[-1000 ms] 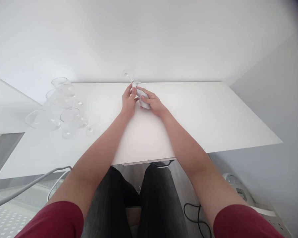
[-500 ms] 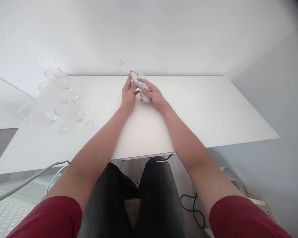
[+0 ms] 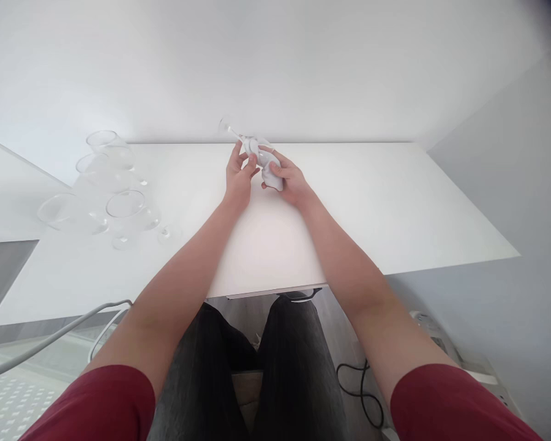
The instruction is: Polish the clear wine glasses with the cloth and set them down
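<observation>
A clear stemmed glass (image 3: 250, 144) lies tilted between my hands above the far middle of the white table (image 3: 395, 202), its foot (image 3: 224, 127) pointing up and to the left. My left hand (image 3: 237, 174) is closed round the bowl near the stem. My right hand (image 3: 288, 179) presses a white cloth (image 3: 270, 174) into and around the open end of the glass. Both forearms reach forward from red sleeves.
Several empty clear stemmed glasses (image 3: 123, 211) stand grouped at the table's left. A grey cable (image 3: 50, 340) runs below the table's left front edge. A black cord (image 3: 362, 392) and a white device (image 3: 441, 340) lie on the floor at the right. My dark-trousered legs are under the table.
The glass has turned a little in my hands, its foot swinging further left. My right hand with the cloth has shifted slightly along the bowl. The view has wobbled slightly.
</observation>
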Available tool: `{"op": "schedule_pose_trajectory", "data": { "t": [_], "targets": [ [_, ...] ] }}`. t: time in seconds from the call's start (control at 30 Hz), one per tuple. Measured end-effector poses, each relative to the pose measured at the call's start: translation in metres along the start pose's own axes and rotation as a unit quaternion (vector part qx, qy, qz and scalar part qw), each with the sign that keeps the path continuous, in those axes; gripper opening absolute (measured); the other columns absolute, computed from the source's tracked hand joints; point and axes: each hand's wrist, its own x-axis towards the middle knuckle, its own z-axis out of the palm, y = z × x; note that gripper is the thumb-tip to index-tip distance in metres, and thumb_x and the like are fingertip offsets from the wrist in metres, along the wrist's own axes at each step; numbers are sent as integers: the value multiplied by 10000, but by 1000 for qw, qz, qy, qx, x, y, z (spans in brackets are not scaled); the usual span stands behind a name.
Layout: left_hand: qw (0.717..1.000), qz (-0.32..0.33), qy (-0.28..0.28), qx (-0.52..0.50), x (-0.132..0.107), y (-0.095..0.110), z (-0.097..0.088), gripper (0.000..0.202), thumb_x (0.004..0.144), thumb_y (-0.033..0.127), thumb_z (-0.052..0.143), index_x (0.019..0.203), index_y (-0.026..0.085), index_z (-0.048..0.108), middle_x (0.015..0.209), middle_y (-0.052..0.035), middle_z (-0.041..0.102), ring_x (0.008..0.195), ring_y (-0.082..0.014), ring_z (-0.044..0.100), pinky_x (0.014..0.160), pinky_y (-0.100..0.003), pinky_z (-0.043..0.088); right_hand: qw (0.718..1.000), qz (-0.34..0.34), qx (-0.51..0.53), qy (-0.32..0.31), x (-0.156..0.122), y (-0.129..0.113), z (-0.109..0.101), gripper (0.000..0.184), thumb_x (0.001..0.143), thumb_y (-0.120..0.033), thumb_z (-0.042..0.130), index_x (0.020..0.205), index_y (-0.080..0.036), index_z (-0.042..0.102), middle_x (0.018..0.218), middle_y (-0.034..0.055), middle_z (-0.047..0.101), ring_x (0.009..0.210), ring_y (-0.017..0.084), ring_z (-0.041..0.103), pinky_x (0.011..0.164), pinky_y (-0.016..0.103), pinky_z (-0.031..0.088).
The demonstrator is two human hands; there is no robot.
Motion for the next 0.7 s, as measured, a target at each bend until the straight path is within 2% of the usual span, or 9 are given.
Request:
{"op": "schedule_pose_trajectory", "data": {
  "t": [0.13, 0.2, 0.3, 0.4, 0.57, 0.7],
  "targets": [
    [998, -9, -53, -16, -3, 5, 3, 525, 965, 636, 697, 1400, 346, 654, 1384, -76, 688, 1363, -324, 633, 1029, -437, 586, 999, -1, 30, 41, 2, 2, -2, 558, 880, -544, 808, 1337, -253, 677, 1158, 55, 739, 813, 181, 660, 610, 288, 632],
    [998, -7, -60, -10, -4, 6, 4, 513, 981, 681, 638, 1363, 340, 676, 1399, -78, 682, 1382, -330, 617, 1032, -452, 584, 998, -4, 40, 44, 3, 3, -2, 525, 883, -521, 801, 1310, -238, 686, 1124, 56, 737, 798, 183, 653, 592, 295, 626],
    [998, 11, -46, 32, -3, 4, 2, 528, 920, 669, 734, 1358, 379, 686, 1429, -59, 673, 1409, -324, 586, 1039, -428, 570, 997, -8, 68, 30, 3, 1, -2, 488, 892, -503, 782, 1278, -218, 694, 1059, 49, 729, 742, 166, 636, 581, 299, 613],
    [997, 19, -44, 62, 0, 0, -1, 589, 855, 638, 823, 1382, 415, 682, 1452, -45, 661, 1416, -330, 573, 1023, -400, 562, 996, 1, 77, 42, 1, -2, -3, 469, 911, -516, 762, 1275, -228, 690, 974, 27, 720, 651, 137, 599, 573, 293, 596],
    [997, 21, -62, 40, -2, 2, 1, 600, 904, 716, 716, 1410, 394, 676, 1464, -67, 650, 1417, -331, 575, 1004, -399, 566, 996, 5, 73, 50, 1, -2, -2, 428, 912, -513, 749, 1249, -255, 692, 957, 11, 708, 624, 131, 585, 543, 284, 574],
    [996, 39, -50, 65, -2, 1, 2, 636, 854, 710, 779, 1404, 406, 685, 1440, -55, 663, 1395, -318, 591, 983, -359, 572, 996, 13, 80, 46, 2, -3, -1, 409, 894, -472, 747, 1212, -218, 700, 951, 27, 706, 628, 137, 575, 535, 292, 569]
  ]
}}
